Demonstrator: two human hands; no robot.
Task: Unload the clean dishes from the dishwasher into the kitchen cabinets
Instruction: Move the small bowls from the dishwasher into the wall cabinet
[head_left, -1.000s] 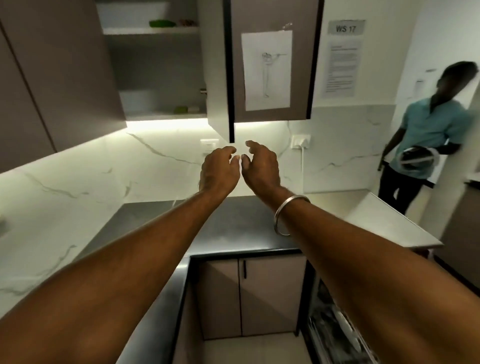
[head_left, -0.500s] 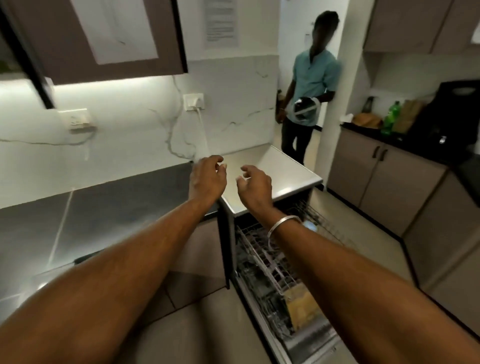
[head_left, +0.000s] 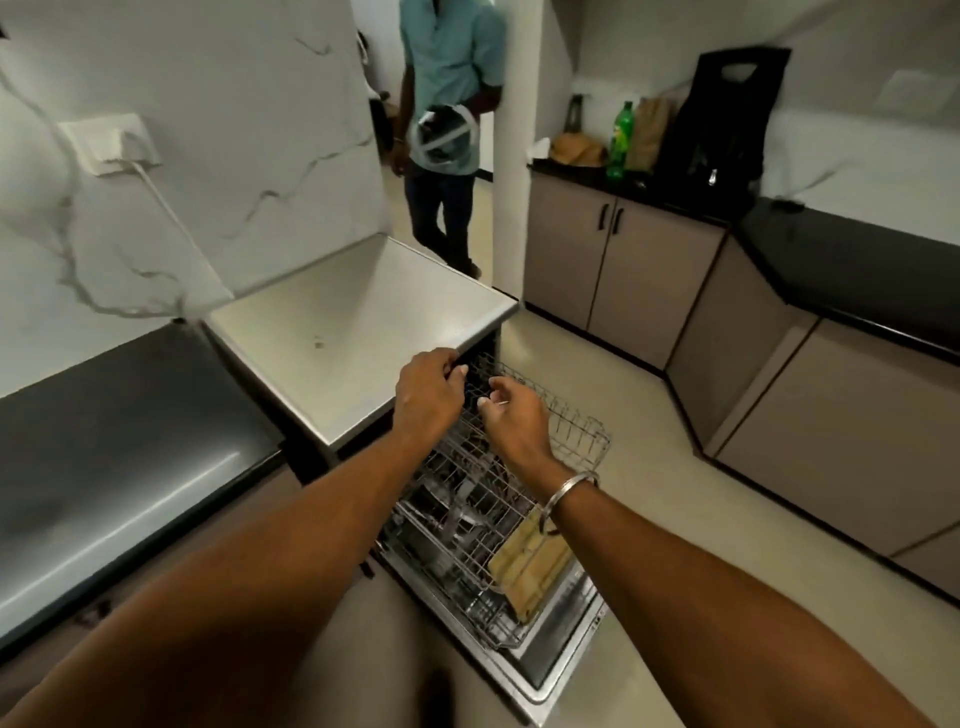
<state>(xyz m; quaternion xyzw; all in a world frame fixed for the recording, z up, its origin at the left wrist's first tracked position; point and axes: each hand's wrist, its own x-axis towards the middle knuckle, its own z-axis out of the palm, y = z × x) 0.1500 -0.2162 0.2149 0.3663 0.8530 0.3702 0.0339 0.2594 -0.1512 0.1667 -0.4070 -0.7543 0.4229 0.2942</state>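
Note:
The dishwasher (head_left: 358, 322) stands open, its white top bare. Its upper wire rack (head_left: 571, 431) is pulled out and looks empty at the near end. Below it the lower rack (head_left: 467, 535) holds a wooden cutting board (head_left: 530, 566) and some dishes I cannot make out. My left hand (head_left: 428, 397) hovers at the front edge of the dishwasher top, fingers loosely curled and holding nothing. My right hand (head_left: 514, 421), with a steel bangle on the wrist, hangs over the upper rack, fingers relaxed and empty.
A dark countertop (head_left: 119, 441) runs to the left of the dishwasher. A person in a teal shirt (head_left: 447, 104) stands by the doorway holding a headset. Lower cabinets (head_left: 623, 270) with a black counter line the right, carrying a green bottle (head_left: 621, 140) and bags.
My view has swung from the upper wall cabinet down and right to the open dishwasher. Both hands have come down from cabinet height to just above the upper rack.

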